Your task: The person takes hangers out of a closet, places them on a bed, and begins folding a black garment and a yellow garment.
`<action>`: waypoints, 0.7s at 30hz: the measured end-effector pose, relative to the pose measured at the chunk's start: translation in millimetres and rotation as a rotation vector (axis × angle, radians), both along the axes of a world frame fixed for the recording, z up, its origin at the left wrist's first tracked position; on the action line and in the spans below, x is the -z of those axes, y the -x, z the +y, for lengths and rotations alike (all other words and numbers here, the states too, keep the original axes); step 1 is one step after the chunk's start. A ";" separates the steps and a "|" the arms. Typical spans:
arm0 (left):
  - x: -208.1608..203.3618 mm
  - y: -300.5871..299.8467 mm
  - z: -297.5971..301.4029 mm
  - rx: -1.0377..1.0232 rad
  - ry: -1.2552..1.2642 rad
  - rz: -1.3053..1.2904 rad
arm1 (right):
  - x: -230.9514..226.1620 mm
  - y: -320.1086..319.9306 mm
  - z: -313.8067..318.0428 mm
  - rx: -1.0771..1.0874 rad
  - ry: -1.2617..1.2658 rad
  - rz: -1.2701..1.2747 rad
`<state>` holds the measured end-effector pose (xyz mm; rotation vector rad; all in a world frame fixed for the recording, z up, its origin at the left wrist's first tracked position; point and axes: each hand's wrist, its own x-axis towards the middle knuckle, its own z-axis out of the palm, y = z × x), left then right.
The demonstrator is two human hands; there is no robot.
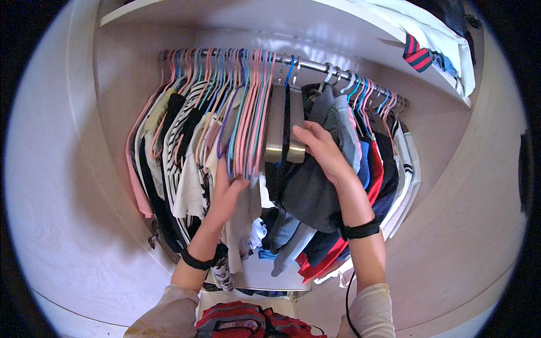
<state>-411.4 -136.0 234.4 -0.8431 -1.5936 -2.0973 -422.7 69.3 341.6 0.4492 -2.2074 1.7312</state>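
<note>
My left hand (227, 194) holds the lower ends of a tight bunch of pink and turquoise hangers (248, 132), thumb in front and the other fingers partly hidden. My right hand (320, 147) grips the right edge of a flat grey-brown stack (276, 124), its fingers partly out of sight. The stack hangs from the rod, has a shiny lower edge and a black strip down its front; its exact kind is unclear. Against the right hand hangs a dark grey garment (315, 186).
A metal rod (310, 65) runs across the wardrobe. Clothes on coloured hangers crowd both sides, striped tops (174, 163) left and a red garment (376, 169) right. Folded clothes (434, 34) overhang the upper shelf (270, 8). Red-and-grey striped fabric (231, 312) lies below.
</note>
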 end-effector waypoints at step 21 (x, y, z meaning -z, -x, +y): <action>-78.6 41.6 0.3 0.329 0.095 -0.254 | 6.6 30.1 -15.0 0.049 0.107 -0.095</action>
